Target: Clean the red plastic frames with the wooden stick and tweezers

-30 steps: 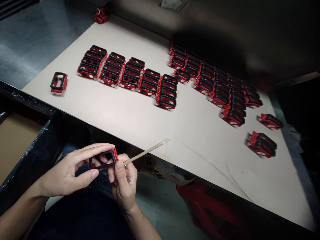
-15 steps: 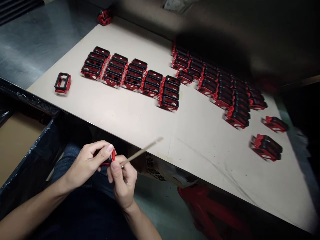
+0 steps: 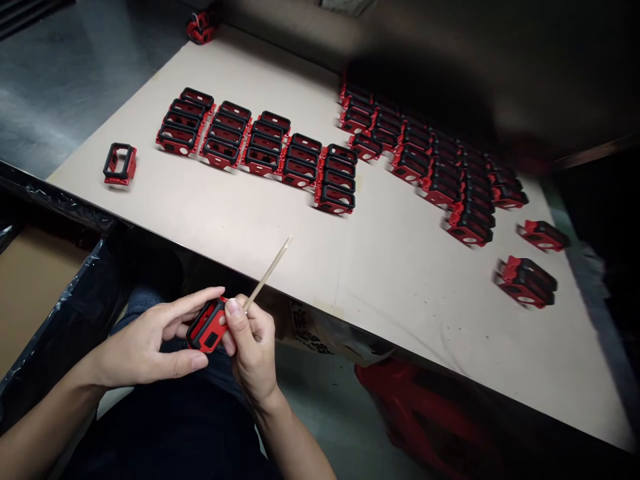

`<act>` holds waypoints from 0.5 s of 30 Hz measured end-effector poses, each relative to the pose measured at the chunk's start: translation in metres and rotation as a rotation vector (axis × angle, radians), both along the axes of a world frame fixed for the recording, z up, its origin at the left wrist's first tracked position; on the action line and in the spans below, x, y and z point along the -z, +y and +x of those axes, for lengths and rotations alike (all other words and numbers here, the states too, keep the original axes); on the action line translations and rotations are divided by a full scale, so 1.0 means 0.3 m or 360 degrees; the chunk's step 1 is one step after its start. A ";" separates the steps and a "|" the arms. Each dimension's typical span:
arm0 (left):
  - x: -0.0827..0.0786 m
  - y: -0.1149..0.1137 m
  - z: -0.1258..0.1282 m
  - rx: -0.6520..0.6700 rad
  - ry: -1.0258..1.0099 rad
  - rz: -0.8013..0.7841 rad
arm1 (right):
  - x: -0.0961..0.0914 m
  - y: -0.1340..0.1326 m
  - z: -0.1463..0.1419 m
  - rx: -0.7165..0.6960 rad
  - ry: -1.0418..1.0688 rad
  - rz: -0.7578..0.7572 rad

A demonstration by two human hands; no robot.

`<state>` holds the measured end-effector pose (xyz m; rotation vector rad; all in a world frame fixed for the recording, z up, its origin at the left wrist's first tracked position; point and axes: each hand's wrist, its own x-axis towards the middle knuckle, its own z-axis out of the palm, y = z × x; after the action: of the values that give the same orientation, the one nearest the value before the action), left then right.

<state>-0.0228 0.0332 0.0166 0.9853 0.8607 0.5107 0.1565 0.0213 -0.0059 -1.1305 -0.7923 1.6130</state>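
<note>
A small red plastic frame with a black rim [image 3: 209, 330] is between my hands, over my lap at the table's front edge. My left hand [image 3: 145, 343] cups its left side, index finger stretched along the top and thumb by the lower edge. On the right side, my right hand [image 3: 253, 347] pinches the same frame between thumb and fingers. That hand also grips a thin pale stick [image 3: 270, 272], whose tip points up and away over the table. My other left fingers are partly hidden behind the frame.
Rows of similar frames [image 3: 227, 133] stand on the pale tabletop [image 3: 260, 233]; more [image 3: 440, 173] are at the right. A single frame [image 3: 120, 163] stands at the left. Below the table are a black-lined box [image 3: 50, 320] and a red object [image 3: 420, 413].
My left hand has loosened and spread its thumb and index finger, and the frame has turned to show its red side. The stick now points more steeply upward, its tip farther left.
</note>
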 end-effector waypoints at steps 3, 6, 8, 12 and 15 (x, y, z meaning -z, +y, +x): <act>0.009 0.005 -0.005 -0.0034 -0.0027 -0.0069 | -0.005 0.002 -0.003 -0.0010 -0.0009 -0.0011; 0.016 0.009 -0.006 -0.0074 -0.0070 -0.0086 | -0.010 0.004 -0.005 -0.0019 -0.0021 0.0009; 0.021 0.009 -0.007 -0.0099 -0.0080 -0.0096 | -0.014 0.006 -0.006 -0.0034 -0.0030 0.0011; 0.027 0.008 -0.006 -0.0163 -0.0114 -0.0121 | -0.015 0.010 -0.005 -0.0081 -0.0052 0.0002; 0.023 0.006 0.002 -0.0199 -0.0108 -0.0087 | -0.008 0.016 0.007 -0.0072 -0.0099 0.0082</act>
<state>-0.0223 0.0350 0.0098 0.8634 0.8746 0.6207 0.1585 0.0261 -0.0034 -1.1380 -0.9006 1.5921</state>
